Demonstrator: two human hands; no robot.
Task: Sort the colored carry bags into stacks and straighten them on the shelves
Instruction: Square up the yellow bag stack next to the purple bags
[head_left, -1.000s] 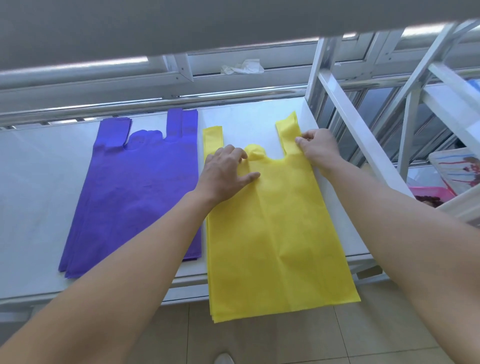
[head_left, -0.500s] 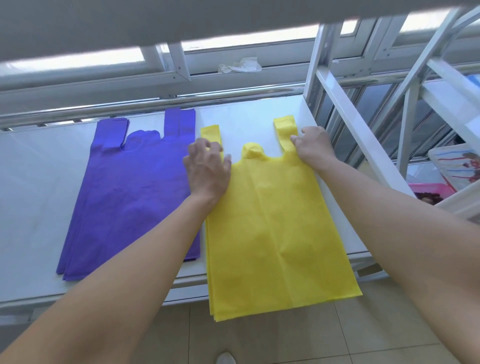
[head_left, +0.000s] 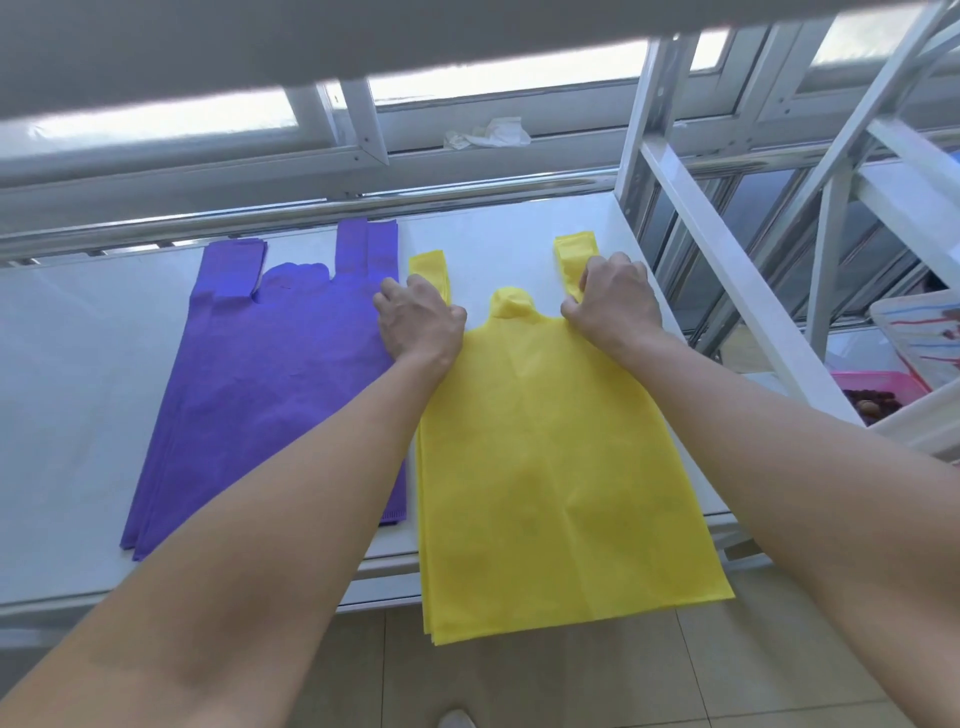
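A stack of yellow carry bags (head_left: 561, 467) lies flat on the white shelf (head_left: 78, 374), its lower end hanging over the front edge. My left hand (head_left: 418, 325) is closed on the base of the stack's left handle. My right hand (head_left: 613, 301) is closed on the base of the right handle. To the left lies a stack of purple carry bags (head_left: 260, 384), flat, with its lower layers fanned out slightly.
A white diagonal brace (head_left: 727, 270) and an upright post of the rack stand close to my right hand. The shelf above (head_left: 311, 41) overhangs the top of the view. A crumpled white cloth (head_left: 488, 134) lies on the window ledge. A pink basket (head_left: 878, 389) sits at the right.
My left hand has slid left and up from the middle of the yellow stack to its left handle and closed there. My right hand stays at the right handle.
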